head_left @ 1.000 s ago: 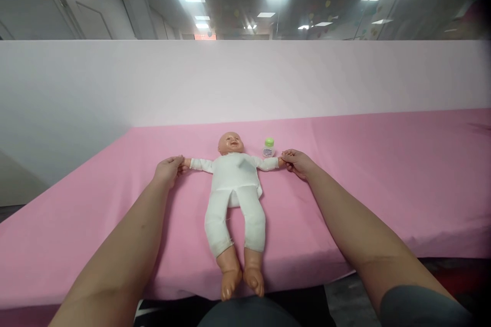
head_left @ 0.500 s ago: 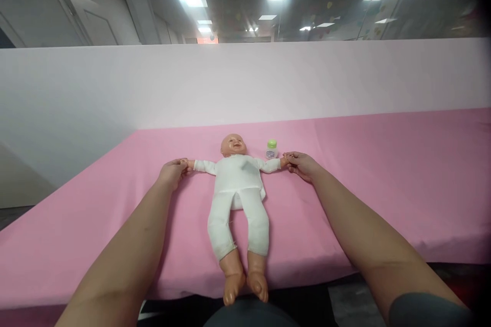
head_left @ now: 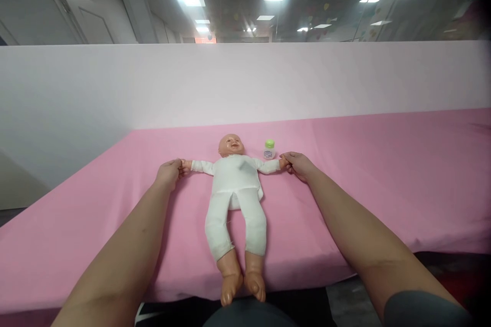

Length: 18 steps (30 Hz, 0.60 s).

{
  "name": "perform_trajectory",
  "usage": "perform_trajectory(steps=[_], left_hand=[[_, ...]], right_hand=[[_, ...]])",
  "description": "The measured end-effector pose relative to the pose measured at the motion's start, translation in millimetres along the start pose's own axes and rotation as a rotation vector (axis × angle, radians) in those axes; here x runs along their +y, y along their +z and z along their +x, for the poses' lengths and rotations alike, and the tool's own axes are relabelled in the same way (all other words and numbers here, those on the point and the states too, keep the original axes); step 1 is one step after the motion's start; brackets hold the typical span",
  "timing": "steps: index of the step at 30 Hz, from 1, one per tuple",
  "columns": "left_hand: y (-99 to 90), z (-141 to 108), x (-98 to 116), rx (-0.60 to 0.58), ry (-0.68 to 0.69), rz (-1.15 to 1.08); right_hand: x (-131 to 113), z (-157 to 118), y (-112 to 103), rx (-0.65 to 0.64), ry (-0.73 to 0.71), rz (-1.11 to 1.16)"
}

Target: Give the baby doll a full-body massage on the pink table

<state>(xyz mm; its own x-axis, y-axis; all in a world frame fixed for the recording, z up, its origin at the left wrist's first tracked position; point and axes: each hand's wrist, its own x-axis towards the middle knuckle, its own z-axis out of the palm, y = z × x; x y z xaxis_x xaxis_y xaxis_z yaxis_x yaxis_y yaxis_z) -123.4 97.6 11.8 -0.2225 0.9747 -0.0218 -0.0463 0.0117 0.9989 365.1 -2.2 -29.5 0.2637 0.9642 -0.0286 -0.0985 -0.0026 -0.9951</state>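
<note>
A baby doll in a white cloth suit lies on its back, its head toward the wall and its bare feet at the near edge. Its arms are stretched out to both sides. My left hand is closed on the doll's hand at the left, and my right hand grips the doll's other hand at the right. Just beyond the doll's right-side arm stands a small clear bottle with a green cap, close to my right fingers but apart from them.
A pink sheet covers the table under the doll. Behind it rises a low white wall with glass above. My dark-clothed knee or lap is right at the near edge, below the doll's feet.
The view has shifted slightly, so everything appears a little further left. Both hands keep hold of the doll's hands, and its arms stay spread.
</note>
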Motion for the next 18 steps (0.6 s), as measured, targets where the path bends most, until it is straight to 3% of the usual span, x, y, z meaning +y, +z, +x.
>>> perform_trajectory(steps=[9,14,18], left_hand=[[-2.0,-3.5,2.5,-0.053,-0.04,0.007],[-4.1,-6.9,2.3,-0.072,-0.018,0.019],[-4.6,-5.4,0.2,-0.056,0.02,0.022]], right_hand=[[-6.3,-4.1,-12.3,-0.122,0.083,0.101],[-6.5,-7.8,-12.7,-0.213,0.016,0.039],[-4.2,-7.0,-9.6,-0.174,-0.01,-0.03]])
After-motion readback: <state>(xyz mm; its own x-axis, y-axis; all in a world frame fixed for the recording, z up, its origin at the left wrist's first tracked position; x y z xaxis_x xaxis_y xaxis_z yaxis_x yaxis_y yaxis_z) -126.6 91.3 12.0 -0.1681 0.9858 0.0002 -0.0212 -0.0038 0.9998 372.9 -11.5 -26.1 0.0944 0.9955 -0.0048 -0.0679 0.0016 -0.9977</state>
